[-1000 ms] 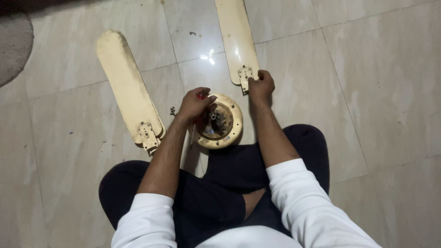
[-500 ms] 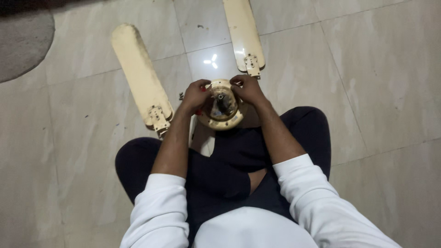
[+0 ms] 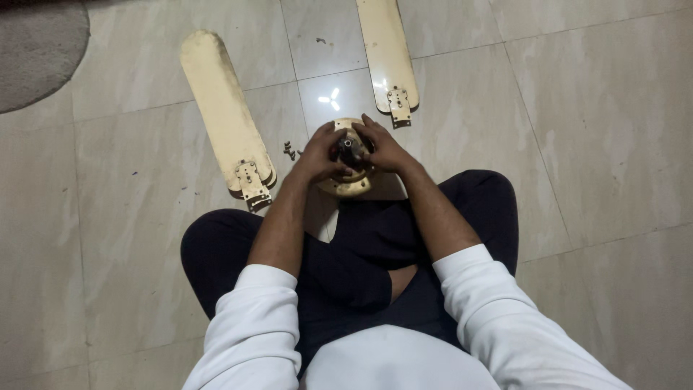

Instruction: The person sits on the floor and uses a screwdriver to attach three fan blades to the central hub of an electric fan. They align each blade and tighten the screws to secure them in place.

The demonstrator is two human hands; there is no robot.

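Seated cross-legged, a person clasps a round cream fan motor hub (image 3: pixel 351 184) on the tiled floor (image 3: pixel 592 130), left hand (image 3: pixel 323 152) and right hand (image 3: pixel 384 146) curled about its dark upright centre shaft (image 3: pixel 351 150), both equally near.

I am seated cross-legged on the glossy tiled floor (image 3: pixel 599 123) of a home interior. A grey rug (image 3: pixel 36 50) lies at one corner; a ceiling light reflects off the tiles.
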